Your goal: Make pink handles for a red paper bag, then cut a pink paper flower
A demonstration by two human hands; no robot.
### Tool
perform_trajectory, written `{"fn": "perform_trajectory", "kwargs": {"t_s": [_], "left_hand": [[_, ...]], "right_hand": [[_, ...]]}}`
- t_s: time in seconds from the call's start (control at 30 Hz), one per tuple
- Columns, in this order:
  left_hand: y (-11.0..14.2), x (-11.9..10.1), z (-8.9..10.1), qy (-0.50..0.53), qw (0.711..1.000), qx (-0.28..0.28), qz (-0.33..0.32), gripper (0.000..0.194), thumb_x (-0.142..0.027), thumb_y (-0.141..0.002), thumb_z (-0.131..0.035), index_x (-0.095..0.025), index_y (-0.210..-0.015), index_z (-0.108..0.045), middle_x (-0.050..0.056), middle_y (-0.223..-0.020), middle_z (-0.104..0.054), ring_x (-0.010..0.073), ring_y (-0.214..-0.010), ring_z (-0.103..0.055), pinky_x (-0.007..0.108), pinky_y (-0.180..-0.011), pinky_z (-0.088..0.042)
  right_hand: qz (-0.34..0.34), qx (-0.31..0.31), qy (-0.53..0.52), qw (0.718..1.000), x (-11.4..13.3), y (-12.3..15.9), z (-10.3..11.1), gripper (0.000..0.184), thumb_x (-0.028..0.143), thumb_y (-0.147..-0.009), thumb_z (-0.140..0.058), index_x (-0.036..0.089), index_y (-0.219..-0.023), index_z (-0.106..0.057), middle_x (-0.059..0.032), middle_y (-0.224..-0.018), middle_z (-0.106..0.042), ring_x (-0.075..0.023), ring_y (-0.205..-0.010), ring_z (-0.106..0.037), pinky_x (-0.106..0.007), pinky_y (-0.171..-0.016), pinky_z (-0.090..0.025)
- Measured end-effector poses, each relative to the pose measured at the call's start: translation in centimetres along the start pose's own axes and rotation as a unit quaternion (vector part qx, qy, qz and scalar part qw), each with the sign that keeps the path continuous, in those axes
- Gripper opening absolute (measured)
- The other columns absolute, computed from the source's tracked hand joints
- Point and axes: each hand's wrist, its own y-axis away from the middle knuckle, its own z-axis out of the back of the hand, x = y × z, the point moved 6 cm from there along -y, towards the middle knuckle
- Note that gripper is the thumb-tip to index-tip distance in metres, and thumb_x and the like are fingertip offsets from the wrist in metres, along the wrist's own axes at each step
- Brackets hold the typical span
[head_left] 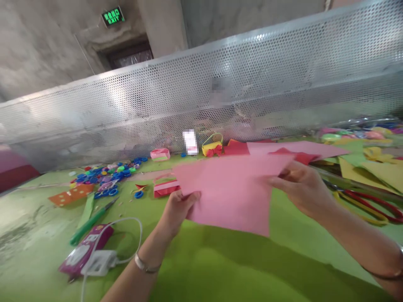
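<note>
Pinching the rectangular pink paper sheet (233, 193) above the flat green tabletop (201, 264), your left hand (176, 209) and right hand (299, 186) clamp its opposite sides.

The pink paper sheet (229, 195) is held up, tilted.

We list: green table (201, 264), bearing scissors (355, 195), yellow bag (208, 149), pink box (160, 154), red box (164, 189), orange strip (69, 195), green tool (90, 223).

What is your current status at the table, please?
Left hand, right hand: both gripping pink paper. Paper raised above green table. Scissors beside right forearm, clear of paper.
</note>
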Motion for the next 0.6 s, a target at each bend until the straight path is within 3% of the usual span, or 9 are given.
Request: {"fn": "perform_trajectory", "kwargs": {"t_s": [0.1, 0.2, 0.27, 0.43, 0.6], "left_hand": [[0.5, -0.5, -0.2, 0.038, 0.999, 0.000, 0.008, 0.041, -0.050, -0.060, -0.075, -0.014, -0.079, -0.071, 0.008, -0.082, -0.073, 0.0179, -0.071, -0.064, 0.030, -0.068, -0.051], [0.8, -0.5, -0.7, 0.053, 0.998, 0.024, 0.040, 0.037, -0.046, -0.059, -0.077, -0.013, -0.075, -0.072, 0.007, -0.076, -0.073, 0.0179, -0.065, -0.063, 0.029, -0.062, -0.050], [0.9, -0.4, -0.9, 0.069, 0.995, 0.042, 0.060, 0.034, -0.044, -0.060, -0.077, -0.012, -0.070, -0.072, 0.006, -0.068, -0.071, 0.0172, -0.060, -0.061, 0.027, -0.056, -0.049], [0.8, -0.6, -0.6, 0.153, 0.983, 0.047, 0.087, 0.021, -0.029, -0.058, -0.079, -0.015, -0.070, -0.071, 0.000, -0.066, -0.069, 0.0133, -0.060, -0.059, 0.022, -0.056, -0.047], [0.7, 0.1, -0.8, 0.244, 0.951, 0.073, 0.175, 0.010, -0.016, -0.058, -0.073, -0.014, -0.065, -0.066, 0.002, -0.062, -0.066, 0.0122, -0.050, -0.058, 0.020, -0.046, -0.044]], "right_hand": [[-0.033, 0.094, -0.014, 0.995, -0.7, -0.2, -0.9, 0.031, 0.048, -0.071, -0.071, 0.023, -0.089, -0.066, -0.0033, -0.082, -0.069, -0.0211, -0.075, -0.065, -0.033, -0.066, -0.053], [-0.064, 0.106, 0.068, 0.990, -2.2, -0.1, -1.0, 0.030, 0.050, -0.073, -0.069, 0.021, -0.066, -0.062, -0.0009, -0.063, -0.063, -0.0172, -0.058, -0.059, -0.029, -0.052, -0.048], [-0.088, 0.109, 0.068, 0.988, -3.1, 0.0, -1.1, 0.031, 0.050, -0.073, -0.068, 0.021, -0.062, -0.062, -0.0025, -0.065, -0.065, -0.0192, -0.060, -0.060, -0.030, -0.053, -0.048], [-0.160, 0.144, -0.029, 0.976, -3.8, 0.7, -1.6, 0.021, 0.041, -0.068, -0.075, 0.024, -0.081, -0.072, -0.0040, -0.082, -0.073, -0.0243, -0.075, -0.067, -0.036, -0.068, -0.054], [-0.151, 0.141, -0.137, 0.969, -4.1, 0.9, -1.5, 0.007, 0.031, -0.067, -0.069, 0.024, -0.068, -0.073, -0.0055, -0.080, -0.073, -0.0232, -0.071, -0.067, -0.033, -0.062, -0.053]]}}
